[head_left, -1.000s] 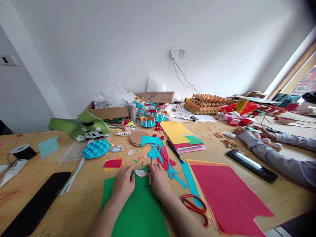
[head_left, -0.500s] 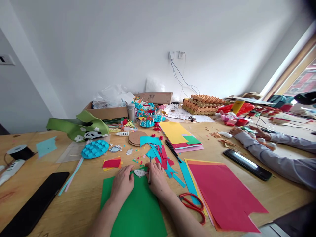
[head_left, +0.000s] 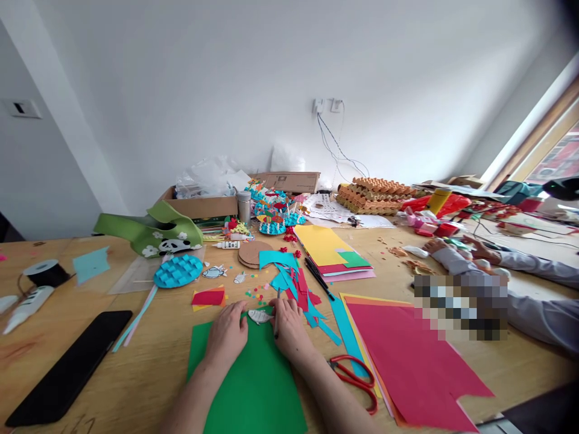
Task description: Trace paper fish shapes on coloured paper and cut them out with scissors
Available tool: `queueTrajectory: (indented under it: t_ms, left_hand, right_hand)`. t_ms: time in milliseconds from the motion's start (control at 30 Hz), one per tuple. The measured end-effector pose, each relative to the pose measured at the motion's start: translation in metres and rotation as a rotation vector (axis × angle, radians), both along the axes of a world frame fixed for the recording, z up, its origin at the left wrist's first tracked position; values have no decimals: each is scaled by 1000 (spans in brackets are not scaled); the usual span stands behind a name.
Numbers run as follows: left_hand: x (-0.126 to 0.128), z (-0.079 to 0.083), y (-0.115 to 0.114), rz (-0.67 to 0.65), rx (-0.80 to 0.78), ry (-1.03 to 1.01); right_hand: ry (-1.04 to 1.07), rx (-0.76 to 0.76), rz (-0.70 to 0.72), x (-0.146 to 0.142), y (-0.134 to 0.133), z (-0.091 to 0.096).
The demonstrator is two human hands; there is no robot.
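Observation:
My left hand (head_left: 226, 331) rests at the top of a green paper sheet (head_left: 248, 386), its fingertips on the left end of a small white paper fish (head_left: 260, 316). The fish has drawn markings and lies at the sheet's upper edge, between my hands. My right hand (head_left: 289, 330) is shut on a thin grey pen (head_left: 276, 316), whose tip is hidden by my fingers. Red-handled scissors (head_left: 355, 381) lie on the table to the lower right of my right hand.
Teal and red paper scraps (head_left: 294, 289) lie just above my hands, beside a stack of red paper (head_left: 407, 361). A co-worker's hands (head_left: 465, 250) work at the right, partly behind a pixelated patch (head_left: 461, 307). A black tablet (head_left: 67, 367) lies at the left.
My hands stay around the paper fish, with no clear change in grip. The whole view shifts slightly, and a pixelated patch now covers the area near the co-worker's arm.

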State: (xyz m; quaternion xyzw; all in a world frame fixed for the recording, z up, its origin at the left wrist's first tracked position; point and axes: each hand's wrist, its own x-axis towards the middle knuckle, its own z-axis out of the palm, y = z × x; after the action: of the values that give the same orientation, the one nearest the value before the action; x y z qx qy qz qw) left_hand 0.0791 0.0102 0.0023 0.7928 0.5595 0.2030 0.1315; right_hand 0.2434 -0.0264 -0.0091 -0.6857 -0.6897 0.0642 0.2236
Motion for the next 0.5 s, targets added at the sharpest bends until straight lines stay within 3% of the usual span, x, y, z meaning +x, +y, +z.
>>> queueTrajectory:
  t_ms: [500]
  left_hand:
    - [-1, 0, 0, -30, -14, -8]
  right_hand:
    - [-5, 28, -4, 2, -2, 2]
